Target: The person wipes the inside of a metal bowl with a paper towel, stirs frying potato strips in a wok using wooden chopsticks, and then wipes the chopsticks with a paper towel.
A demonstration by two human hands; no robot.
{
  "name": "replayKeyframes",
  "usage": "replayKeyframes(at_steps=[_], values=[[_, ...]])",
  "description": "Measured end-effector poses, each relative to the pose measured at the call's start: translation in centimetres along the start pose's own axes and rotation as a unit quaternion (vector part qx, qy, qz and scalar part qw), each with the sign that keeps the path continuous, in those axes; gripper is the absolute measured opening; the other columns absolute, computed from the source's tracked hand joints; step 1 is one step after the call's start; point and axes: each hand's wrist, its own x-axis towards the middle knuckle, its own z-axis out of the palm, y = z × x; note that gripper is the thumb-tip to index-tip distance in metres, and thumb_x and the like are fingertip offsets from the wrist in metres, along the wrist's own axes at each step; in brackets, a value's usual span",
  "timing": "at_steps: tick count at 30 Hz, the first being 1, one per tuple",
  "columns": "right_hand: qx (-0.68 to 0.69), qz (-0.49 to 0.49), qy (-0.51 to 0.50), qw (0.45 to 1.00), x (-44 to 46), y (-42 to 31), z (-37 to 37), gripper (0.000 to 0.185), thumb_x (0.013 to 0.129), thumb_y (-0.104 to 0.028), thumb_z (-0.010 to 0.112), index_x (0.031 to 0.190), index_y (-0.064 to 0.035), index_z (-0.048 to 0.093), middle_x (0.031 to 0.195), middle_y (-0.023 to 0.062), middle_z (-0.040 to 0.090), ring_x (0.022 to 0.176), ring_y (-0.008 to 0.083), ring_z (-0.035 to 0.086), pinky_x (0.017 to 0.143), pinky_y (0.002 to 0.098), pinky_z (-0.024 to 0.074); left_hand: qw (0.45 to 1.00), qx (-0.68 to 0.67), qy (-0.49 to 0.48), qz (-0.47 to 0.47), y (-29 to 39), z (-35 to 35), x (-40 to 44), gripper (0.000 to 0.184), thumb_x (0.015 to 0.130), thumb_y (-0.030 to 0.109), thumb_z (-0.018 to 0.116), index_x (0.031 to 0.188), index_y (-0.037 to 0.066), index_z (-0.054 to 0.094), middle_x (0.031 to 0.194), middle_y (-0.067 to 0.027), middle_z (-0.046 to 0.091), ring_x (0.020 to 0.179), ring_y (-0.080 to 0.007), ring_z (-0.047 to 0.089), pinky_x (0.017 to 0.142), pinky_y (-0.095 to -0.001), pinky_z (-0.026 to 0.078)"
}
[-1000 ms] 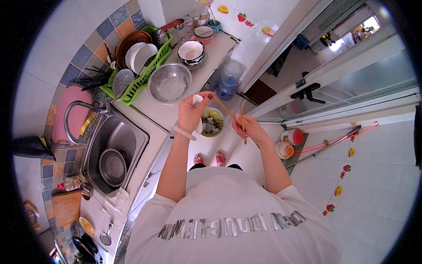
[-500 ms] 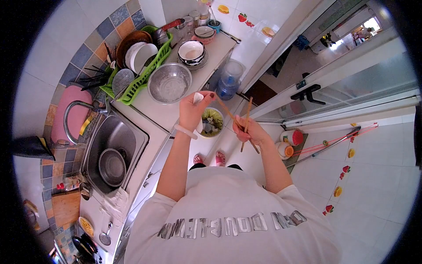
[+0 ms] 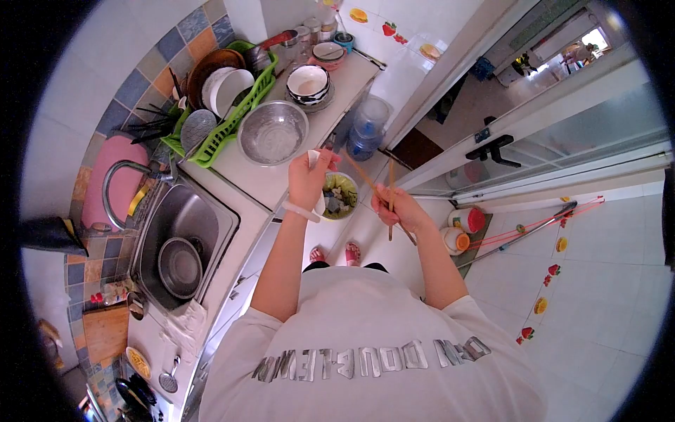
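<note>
My right hand (image 3: 398, 209) is closed round a pair of wooden chopsticks (image 3: 391, 184), which cross each other and point up from my fingers. At the left, my left hand (image 3: 308, 180) is closed on a small white piece (image 3: 313, 157), perhaps tissue or paper, partly hidden by the fingers. The fingertips of that hand are near the chopstick tips, without clear contact. Below and between the hands is a bin (image 3: 356, 202) with greenish and grey scraps inside. A metal bowl (image 3: 273, 133) with whitish residue stands on the counter beyond my left hand.
A sink (image 3: 223, 214) with a metal basin (image 3: 181, 267) is at the left. On the counter (image 3: 228, 171) stand a green dish rack (image 3: 223, 144) and stacked bowls (image 3: 307, 84). Beyond are a blue water bottle (image 3: 366, 130) and a glass door (image 3: 562, 133). A distant person (image 3: 583, 52) shows through the doorway.
The chopsticks have swung from nearly together to spread and crossed in my right hand. My left hand's fingers have shifted slightly and moved off the chopstick end they were touching.
</note>
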Motion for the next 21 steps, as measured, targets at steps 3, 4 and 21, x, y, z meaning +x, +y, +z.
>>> replayKeyframes(at_steps=[3,4,21], values=[[-0.027,-0.003,0.003,1.0,0.0,0.0,0.7,0.054,0.099,-0.053,0.042,0.074,-0.008,0.055,0.044,-0.0054,0.034,0.038,0.0071,0.026,0.04,0.0251,0.0195,1.0,-0.008,-0.001,0.019,-0.3,-0.4,-0.3,0.014,0.088,0.012,0.069,0.091,-0.002,0.07,0.084,-0.0049,0.071,0.076,-0.0094,0.064,0.069,-0.0238,0.05],[-0.038,-0.005,0.002,0.999,-0.1,-0.1,0.9,0.053,0.098,-0.053,0.042,0.074,-0.008,0.056,0.044,-0.0055,0.034,0.039,0.0069,0.026,0.04,0.025,0.0196,1.0,0.0,-0.008,0.03,-0.6,-0.5,-0.3,0.014,0.088,0.012,0.069,0.091,-0.002,0.07,0.084,-0.0046,0.071,0.076,-0.0092,0.064,0.069,-0.024,0.05],[-0.072,-0.025,0.042,0.996,0.6,1.2,3.5,0.048,0.103,-0.042,0.04,0.076,-0.0065,0.057,0.049,-0.0064,0.034,0.042,0.0057,0.027,0.042,0.024,0.0205,0.999,-0.01,-0.039,0.012,0.7,-3.8,-2.6,0.018,0.09,0.003,0.058,0.1,-0.006,0.07,0.093,-0.0089,0.071,0.087,-0.0119,0.064,0.081,-0.0256,0.051]])
